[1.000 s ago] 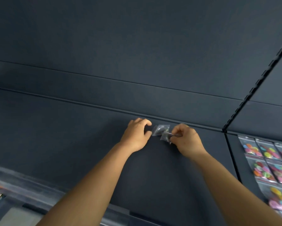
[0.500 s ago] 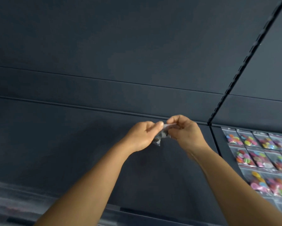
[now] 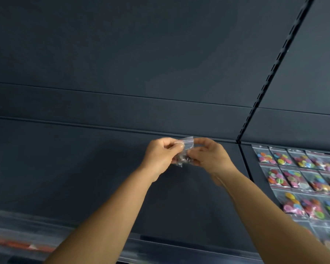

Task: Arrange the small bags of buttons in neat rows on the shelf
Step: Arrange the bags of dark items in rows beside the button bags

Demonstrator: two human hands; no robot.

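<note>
A small clear zip bag [image 3: 187, 144] of dark buttons hangs just above the dark shelf [image 3: 84, 168], near its back edge. My left hand [image 3: 160, 157] pinches its left side and my right hand [image 3: 210, 155] pinches its right side, so the lower part of the bag is mostly hidden by fingers. On the neighbouring shelf section to the right lie several bags of coloured buttons [image 3: 294, 172] in rows.
A slotted upright rail [image 3: 271, 77] splits the dark back panel between the two shelf sections. A clear plastic strip [image 3: 27, 225] runs along the shelf's front edge at lower left, with something red behind it.
Both hands lifted the bag off the shelf surface and brought it up between them; its zip top now stands upright. The view has shifted left, showing more coloured bags.
</note>
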